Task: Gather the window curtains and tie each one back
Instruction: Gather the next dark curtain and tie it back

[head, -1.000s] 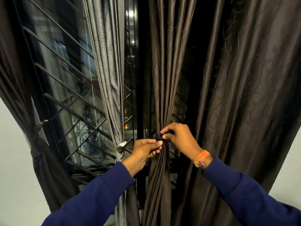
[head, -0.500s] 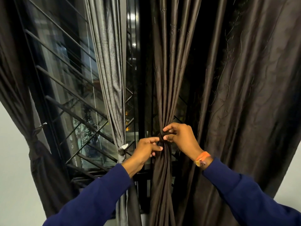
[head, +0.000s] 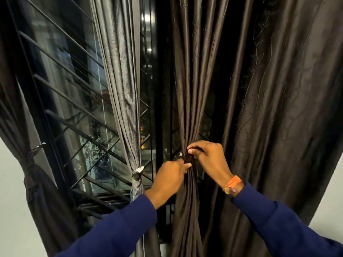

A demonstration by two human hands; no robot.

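Dark window behind; I see brown curtain hanging vertical dead ahead, left hand and right hand both pinched on its tie, equally near

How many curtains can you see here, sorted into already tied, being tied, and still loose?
Already tied: 2, the dark curtain at far left and the grey curtain.
Being tied: 1, the brown curtain under the left hand and right hand.
Still loose: 1, the wide curtain at right.
Total: 4.
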